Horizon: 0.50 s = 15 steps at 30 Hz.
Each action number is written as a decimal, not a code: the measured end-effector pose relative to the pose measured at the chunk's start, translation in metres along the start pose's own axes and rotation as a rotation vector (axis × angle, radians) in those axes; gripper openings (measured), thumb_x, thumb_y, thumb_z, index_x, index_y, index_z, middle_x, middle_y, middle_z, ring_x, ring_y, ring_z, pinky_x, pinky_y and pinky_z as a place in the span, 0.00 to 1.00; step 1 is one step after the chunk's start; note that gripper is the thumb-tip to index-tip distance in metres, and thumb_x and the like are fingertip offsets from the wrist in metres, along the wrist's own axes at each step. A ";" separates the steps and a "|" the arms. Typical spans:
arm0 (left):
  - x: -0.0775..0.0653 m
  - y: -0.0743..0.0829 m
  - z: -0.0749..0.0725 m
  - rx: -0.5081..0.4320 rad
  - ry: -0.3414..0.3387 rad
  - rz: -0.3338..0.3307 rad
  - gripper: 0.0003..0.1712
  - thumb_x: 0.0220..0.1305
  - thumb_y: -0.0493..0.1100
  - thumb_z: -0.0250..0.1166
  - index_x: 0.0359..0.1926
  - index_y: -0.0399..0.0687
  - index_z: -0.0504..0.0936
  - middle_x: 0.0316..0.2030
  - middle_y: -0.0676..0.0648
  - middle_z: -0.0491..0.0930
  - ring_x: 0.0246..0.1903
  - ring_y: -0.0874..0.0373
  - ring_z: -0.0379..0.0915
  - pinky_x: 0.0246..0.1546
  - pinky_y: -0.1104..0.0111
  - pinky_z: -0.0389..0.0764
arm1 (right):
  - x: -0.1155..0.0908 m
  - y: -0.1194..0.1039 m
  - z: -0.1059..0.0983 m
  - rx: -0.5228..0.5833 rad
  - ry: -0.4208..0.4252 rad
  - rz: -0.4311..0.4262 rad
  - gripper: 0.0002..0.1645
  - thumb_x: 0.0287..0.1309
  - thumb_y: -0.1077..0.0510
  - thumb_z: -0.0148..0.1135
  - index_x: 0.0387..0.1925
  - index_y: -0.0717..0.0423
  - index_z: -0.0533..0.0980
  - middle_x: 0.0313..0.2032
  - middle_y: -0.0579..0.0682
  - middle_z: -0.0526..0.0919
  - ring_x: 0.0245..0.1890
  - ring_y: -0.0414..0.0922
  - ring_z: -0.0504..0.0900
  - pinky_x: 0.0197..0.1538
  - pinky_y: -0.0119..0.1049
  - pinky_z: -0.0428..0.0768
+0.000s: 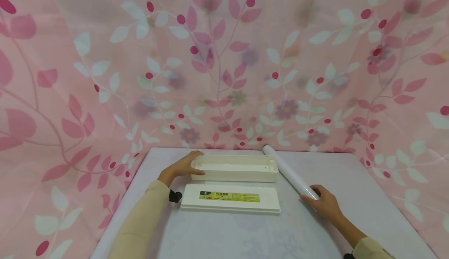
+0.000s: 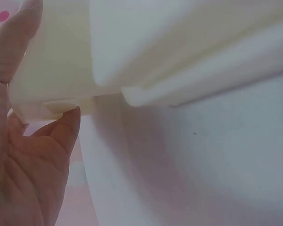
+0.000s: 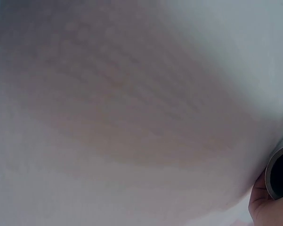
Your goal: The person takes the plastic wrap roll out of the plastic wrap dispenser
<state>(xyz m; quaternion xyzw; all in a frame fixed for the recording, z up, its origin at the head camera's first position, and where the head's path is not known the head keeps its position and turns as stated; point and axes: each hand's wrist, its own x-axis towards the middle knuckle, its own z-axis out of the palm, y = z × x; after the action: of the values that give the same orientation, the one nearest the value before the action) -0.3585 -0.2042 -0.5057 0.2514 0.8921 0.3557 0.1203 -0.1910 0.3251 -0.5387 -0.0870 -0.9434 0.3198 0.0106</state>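
My left hand grips the left end of a long, open cream plastic box, its thumb on the near side and fingers at the far side. In the left wrist view the hand is curled round the corner of the box. A white lid with a yellow-green label lies in front of the box. On the right, my right hand holds the near end of a glossy white roll of cling film. The hollow end of the roll shows at the edge of the right wrist view.
A white cloth covers the table. The roll slants back past the right end of the box to the table's far edge. Behind and at both sides hangs a pink floral curtain.
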 end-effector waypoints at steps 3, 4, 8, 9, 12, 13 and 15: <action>-0.001 -0.001 -0.001 0.013 -0.012 -0.011 0.55 0.50 0.57 0.77 0.73 0.45 0.60 0.74 0.38 0.55 0.72 0.39 0.53 0.70 0.40 0.54 | 0.000 -0.001 -0.002 0.007 -0.018 -0.025 0.48 0.52 0.35 0.71 0.60 0.66 0.68 0.51 0.64 0.79 0.44 0.53 0.77 0.46 0.48 0.79; -0.001 -0.002 -0.001 0.026 -0.016 -0.011 0.56 0.50 0.57 0.77 0.74 0.46 0.59 0.75 0.37 0.53 0.73 0.39 0.50 0.70 0.39 0.54 | 0.001 -0.001 -0.003 0.004 -0.021 -0.038 0.47 0.53 0.35 0.70 0.60 0.66 0.68 0.51 0.64 0.79 0.44 0.53 0.78 0.46 0.47 0.79; -0.001 -0.002 -0.004 0.051 -0.020 -0.030 0.62 0.51 0.60 0.75 0.78 0.52 0.50 0.78 0.40 0.45 0.76 0.38 0.43 0.71 0.38 0.50 | 0.001 -0.003 -0.010 -0.012 -0.041 -0.113 0.44 0.62 0.35 0.62 0.63 0.66 0.66 0.54 0.66 0.78 0.51 0.58 0.78 0.49 0.52 0.79; -0.002 -0.003 -0.005 0.053 -0.015 -0.039 0.62 0.52 0.62 0.74 0.78 0.53 0.48 0.78 0.41 0.44 0.76 0.39 0.43 0.71 0.38 0.50 | 0.001 -0.003 -0.012 -0.015 -0.042 -0.139 0.44 0.63 0.35 0.59 0.64 0.66 0.65 0.55 0.67 0.77 0.53 0.60 0.78 0.51 0.54 0.79; -0.010 -0.006 -0.010 0.050 0.019 -0.073 0.58 0.59 0.64 0.68 0.79 0.54 0.44 0.78 0.41 0.42 0.76 0.40 0.40 0.72 0.38 0.47 | 0.002 -0.004 -0.025 -0.038 -0.035 -0.251 0.43 0.67 0.38 0.56 0.67 0.67 0.62 0.58 0.69 0.74 0.57 0.64 0.74 0.54 0.62 0.76; -0.013 -0.007 -0.012 0.055 0.037 -0.081 0.56 0.61 0.65 0.64 0.79 0.54 0.44 0.78 0.41 0.41 0.77 0.40 0.39 0.72 0.38 0.47 | 0.002 -0.004 -0.030 -0.053 -0.020 -0.294 0.42 0.67 0.39 0.57 0.68 0.66 0.62 0.59 0.69 0.73 0.58 0.65 0.73 0.54 0.65 0.74; -0.020 -0.010 -0.018 0.081 0.089 -0.092 0.51 0.67 0.66 0.57 0.79 0.51 0.45 0.78 0.38 0.40 0.77 0.38 0.37 0.71 0.36 0.45 | 0.004 -0.004 -0.040 -0.103 0.034 -0.378 0.41 0.66 0.42 0.59 0.68 0.66 0.62 0.61 0.69 0.71 0.59 0.68 0.71 0.55 0.69 0.71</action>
<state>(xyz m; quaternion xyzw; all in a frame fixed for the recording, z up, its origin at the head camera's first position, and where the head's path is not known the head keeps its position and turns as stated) -0.3522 -0.2312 -0.4991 0.1985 0.9209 0.3241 0.0864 -0.1924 0.3464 -0.5046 0.0858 -0.9577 0.2620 0.0821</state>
